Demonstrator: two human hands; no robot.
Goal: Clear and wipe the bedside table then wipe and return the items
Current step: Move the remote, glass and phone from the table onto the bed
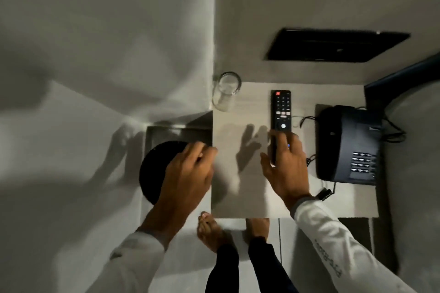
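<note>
The bedside tabletop (238, 185) carries three things, each set toward an edge, which leaves the middle and the near edge bare. A clear glass (226, 91) stands upright at the far left corner. A dark telephone (348, 145) sits along the right edge, its cords trailing over the surface beside it. The black remote (281, 114) lies lengthwise near the middle of the far half, buttons up.

The right hand (285, 169) is on the near end of the remote, thumb along its left side and fingers over the top and right side. The grip is closed around the remote's lower part, probably so that it can be lifted clear of the surface for wiping. Whether the remote rests on the tabletop or is raised just off it cannot be told.

The left hand (188, 173) hovers at the left edge with fingers curled loosely, above a round black object (154, 171) that lies beyond the edge, lower down. It appears to hold nothing, though blur makes that uncertain.

No cloth is visible. Clearing seems barely begun.
</note>
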